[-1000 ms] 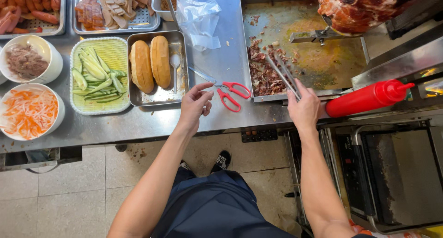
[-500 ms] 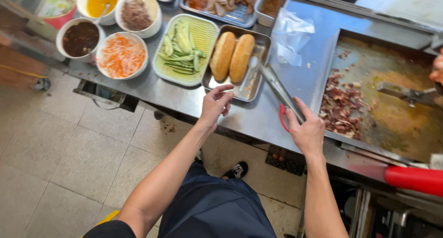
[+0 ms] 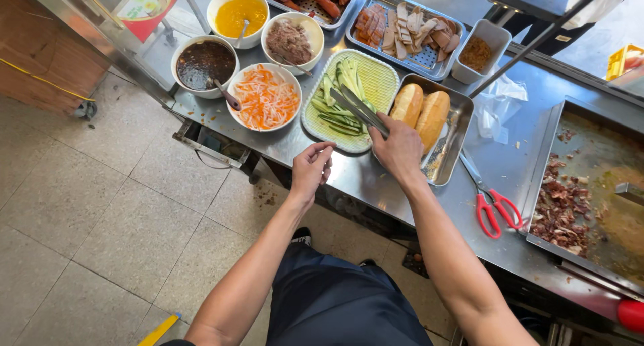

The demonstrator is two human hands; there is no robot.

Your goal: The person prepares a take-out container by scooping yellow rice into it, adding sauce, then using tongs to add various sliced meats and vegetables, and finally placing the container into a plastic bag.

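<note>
My right hand (image 3: 397,146) grips metal tongs (image 3: 356,110) whose tips reach over the green tray of cucumber strips (image 3: 349,94). My left hand (image 3: 310,166) hovers at the front edge of the steel counter (image 3: 355,178), fingers loosely curled, holding nothing. Just right of the tongs, a steel tray (image 3: 451,144) holds two bread rolls (image 3: 422,111). A bowl of shredded carrot and radish (image 3: 263,97) sits left of the cucumber tray.
Bowls of dark sauce (image 3: 204,64), yellow sauce (image 3: 237,15) and shredded meat (image 3: 292,42) stand at the back left. Sliced meats fill a tray (image 3: 408,29) behind. Red-handled scissors (image 3: 493,206) lie beside a griddle (image 3: 590,191) with chopped meat. Tiled floor lies below.
My right hand has carried the tongs leftward from beside the griddle to over the cucumber tray. My view and left hand have shifted left along the counter.
</note>
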